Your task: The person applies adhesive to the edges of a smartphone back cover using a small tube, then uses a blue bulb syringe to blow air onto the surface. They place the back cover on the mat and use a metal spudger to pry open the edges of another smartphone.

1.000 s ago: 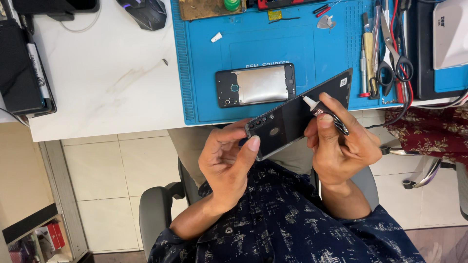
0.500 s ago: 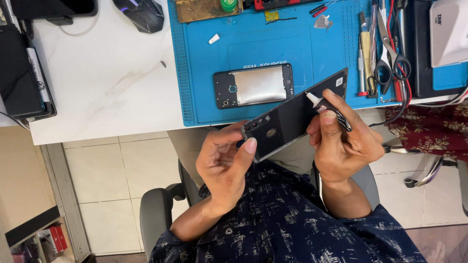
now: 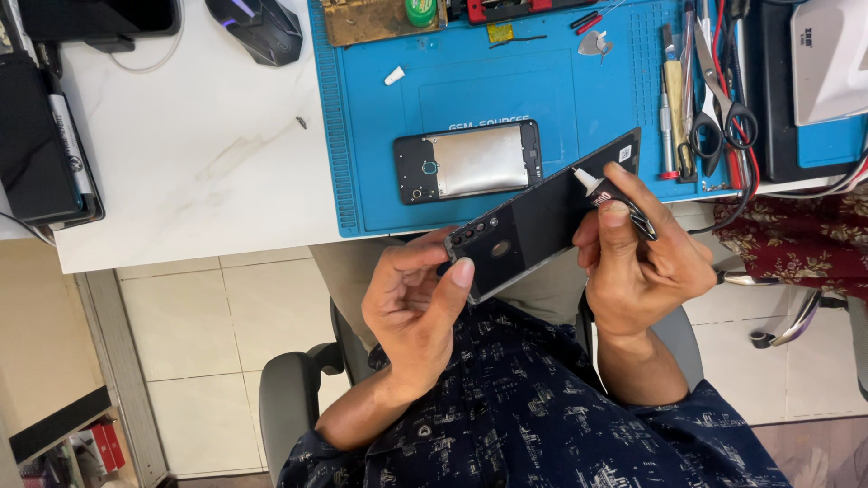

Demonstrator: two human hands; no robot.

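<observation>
The head view looks down on two bare hands above the lap, just in front of the table edge. The left hand [image 3: 418, 303] grips the lower end of a flat black rectangular phone back cover [image 3: 542, 217], with the thumb laid along its edge and the fingers curled behind it. The cover is held in the air, tilted, with its upper end over the front edge of the blue rubber work mat [image 3: 506, 63]. The right hand [image 3: 644, 267] is closed around a small black tube with a white nozzle [image 3: 613, 197], and the nozzle tip touches the cover near its upper end; it seems to be a glue tube, but the view is too small to be sure.

On the mat, just beyond the cover, lies a black phone body with a silver metal plate [image 3: 468, 161], face up. To the right, a row of hand tools with black-handled scissors [image 3: 723, 99] rests on the mat. On the white marble-pattern table [image 3: 199, 154] to the left there is a black computer mouse [image 3: 255, 27]. The person sits on a grey chair [image 3: 289, 407] over a pale tiled floor [image 3: 194, 352].
</observation>
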